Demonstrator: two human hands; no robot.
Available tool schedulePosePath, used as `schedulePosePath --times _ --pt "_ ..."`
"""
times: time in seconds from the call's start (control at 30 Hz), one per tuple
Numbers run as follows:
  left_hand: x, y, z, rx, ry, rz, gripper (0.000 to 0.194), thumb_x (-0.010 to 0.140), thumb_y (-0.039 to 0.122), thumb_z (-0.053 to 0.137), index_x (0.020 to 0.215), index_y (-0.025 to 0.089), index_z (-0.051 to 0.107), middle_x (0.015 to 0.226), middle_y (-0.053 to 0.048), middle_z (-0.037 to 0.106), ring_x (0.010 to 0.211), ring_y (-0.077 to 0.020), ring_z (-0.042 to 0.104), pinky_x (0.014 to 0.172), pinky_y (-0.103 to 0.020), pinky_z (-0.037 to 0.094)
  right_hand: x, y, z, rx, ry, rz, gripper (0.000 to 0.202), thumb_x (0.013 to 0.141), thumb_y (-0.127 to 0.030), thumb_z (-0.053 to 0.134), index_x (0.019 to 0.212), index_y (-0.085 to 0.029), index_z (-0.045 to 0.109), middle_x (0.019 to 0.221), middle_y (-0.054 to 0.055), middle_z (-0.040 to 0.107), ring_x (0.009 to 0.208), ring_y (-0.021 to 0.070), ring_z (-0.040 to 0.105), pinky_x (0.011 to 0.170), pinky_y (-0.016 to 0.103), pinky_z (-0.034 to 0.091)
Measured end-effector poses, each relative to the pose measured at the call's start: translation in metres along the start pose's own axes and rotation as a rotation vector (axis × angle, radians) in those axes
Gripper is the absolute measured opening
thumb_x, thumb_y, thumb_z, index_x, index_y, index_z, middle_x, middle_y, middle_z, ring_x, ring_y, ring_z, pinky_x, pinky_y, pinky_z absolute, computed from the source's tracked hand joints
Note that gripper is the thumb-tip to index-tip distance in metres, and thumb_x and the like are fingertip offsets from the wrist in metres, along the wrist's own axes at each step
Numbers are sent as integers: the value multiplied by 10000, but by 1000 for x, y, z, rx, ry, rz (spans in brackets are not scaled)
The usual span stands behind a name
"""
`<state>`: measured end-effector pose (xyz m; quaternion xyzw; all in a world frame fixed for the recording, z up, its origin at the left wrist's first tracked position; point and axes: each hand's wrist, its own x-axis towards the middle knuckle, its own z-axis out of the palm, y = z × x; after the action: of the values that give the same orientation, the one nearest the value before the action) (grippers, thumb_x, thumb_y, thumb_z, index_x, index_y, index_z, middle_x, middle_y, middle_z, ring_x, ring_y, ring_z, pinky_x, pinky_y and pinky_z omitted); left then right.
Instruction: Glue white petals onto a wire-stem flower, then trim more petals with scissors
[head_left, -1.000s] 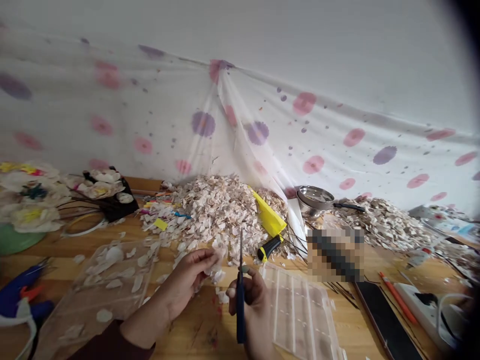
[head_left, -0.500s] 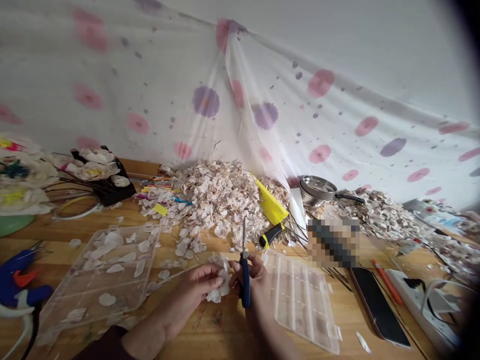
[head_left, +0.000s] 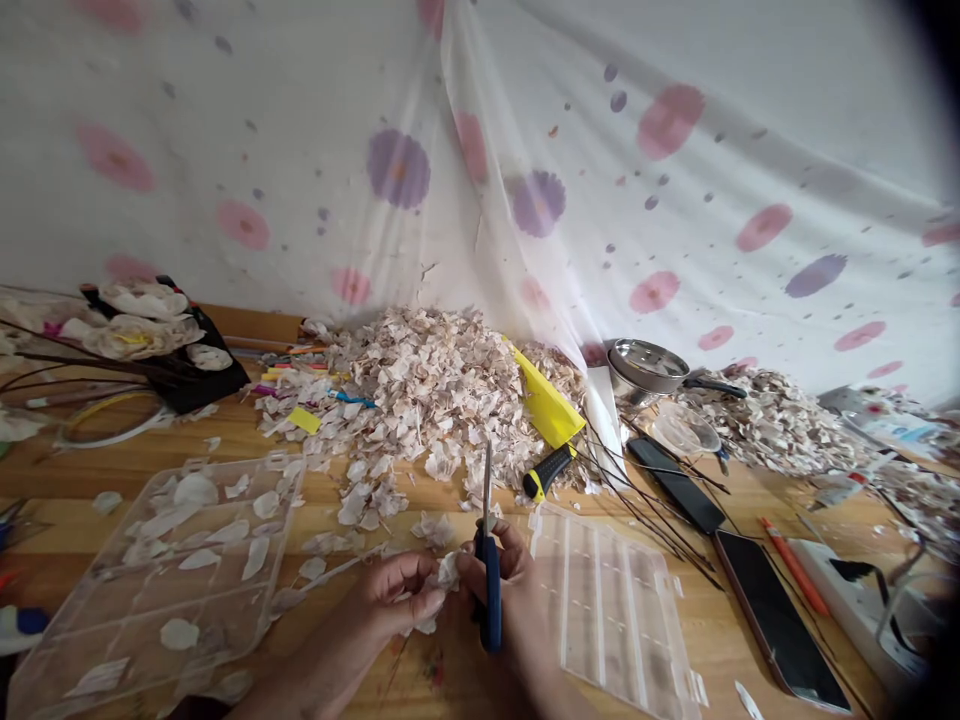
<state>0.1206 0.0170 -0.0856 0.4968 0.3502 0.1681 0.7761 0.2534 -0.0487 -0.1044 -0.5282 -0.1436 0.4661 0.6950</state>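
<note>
Pinching a small white petal near the worktop's front edge, the left hand is closing its fingers on it and presenting it beside the scissors. The right hand is gripping the blue handles with fingers wrapped tight, blades together and pointing up toward the rear, so the petal is meeting them at the base. A clear tray is lying toward the left edge, catching finished petals; a heap of scraps is piling toward the rear edge.
</note>
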Motion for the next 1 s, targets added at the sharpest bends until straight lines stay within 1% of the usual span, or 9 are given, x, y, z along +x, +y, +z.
schedulePosePath --times 0.13,0.3,0.37,0.5,0.57,0.67,0.77,0.87,1.0 --pt "2 -2 -1 -48 6 -45 235 653 403 734 794 215 731 830 -37 720 878 -246 614 834 -348 444 -1 -1 1 -20 7 25 519 566 -443 856 857 -197 504 485 -97 532 334 38 387 333 137 288" --pt "2 -3 -2 -48 57 -53 259 634 420 741 772 203 718 787 -26 692 820 -226 600 788 -333 443 -3 -9 3 -24 -24 20 505 580 -424 849 839 -206 474 460 -108 505 330 39 378 334 140 293" --pt "2 -4 -2 -45 69 -58 260 624 424 737 757 202 712 766 -18 678 785 -213 590 763 -323 442 -3 -11 3 -19 -15 23 507 573 -409 850 844 -207 472 486 -100 524 331 42 390 330 142 294" --pt "3 -8 -4 -72 58 -60 240 628 404 748 741 197 704 757 -10 669 785 -199 584 755 -305 439 -4 -14 2 6 19 -8 454 596 -336 833 866 -203 492 537 -96 533 365 40 411 350 135 301" --pt "3 -11 -5 -109 51 -66 218 647 382 753 751 197 706 754 -1 669 773 -180 581 747 -289 436 -4 -15 1 -2 41 -43 443 603 -329 828 878 -199 507 559 -91 543 382 39 411 366 140 319" --pt "4 -12 -6 -204 51 -71 200 654 357 768 760 200 705 758 4 678 769 -169 596 760 -287 448 -4 -17 -1 -38 58 -138 431 631 -343 818 906 -201 519 595 -78 567 410 44 420 387 149 336" --pt "5 -11 -6 -326 119 -94 214 613 333 798 748 195 704 769 -11 700 775 -177 626 765 -299 471 -5 -20 -2 -97 58 -234 403 656 -324 810 912 -210 520 602 -79 571 448 56 437 413 153 342" --pt "7 -11 -6 -422 197 -107 215 578 276 819 740 192 705 761 -12 713 737 -162 633 724 -283 481 -7 -22 -2 -159 81 -269 406 665 -310 806 940 -213 523 645 -55 618 509 82 500 464 176 391" --pt "7 -12 -7 -433 193 -80 255 582 234 809 818 190 724 832 -31 737 809 -182 646 795 -312 485 -8 -24 -2 -213 110 -288 435 658 -344 810 962 -207 531 764 12 705 559 121 578 532 240 475"
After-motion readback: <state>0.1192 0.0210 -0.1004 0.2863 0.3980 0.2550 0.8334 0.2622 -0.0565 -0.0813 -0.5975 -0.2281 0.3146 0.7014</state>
